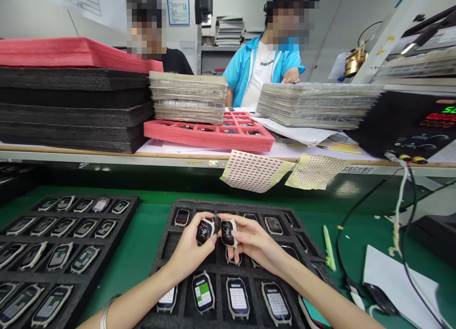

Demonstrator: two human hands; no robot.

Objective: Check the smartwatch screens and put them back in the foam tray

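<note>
The left hand (190, 250) pinches one watch (204, 230) between thumb and fingers, and the right hand (254, 243) is closed on a second watch (228, 232). The two watches are just beside each other, faces up, above the middle of the black tray (167, 246) at the near edge of the green worktop (142, 243).

A strip of bare worktop runs between this tray and a second tray (131, 205) at the left edge. More bare worktop lies to the right, up to a green pen (328, 247) and cables (406, 210).

Four watches lie in the near row of the middle tray; the left tray's far row holds five. On the shelf behind, a pink tray (206, 136) sits under stacked clear trays (188, 98), and two dotted sticker sheets (254, 171) hang over the shelf edge. Across the shelf, a person's white shirt (261, 70) reads "MAINTAIN".
</note>
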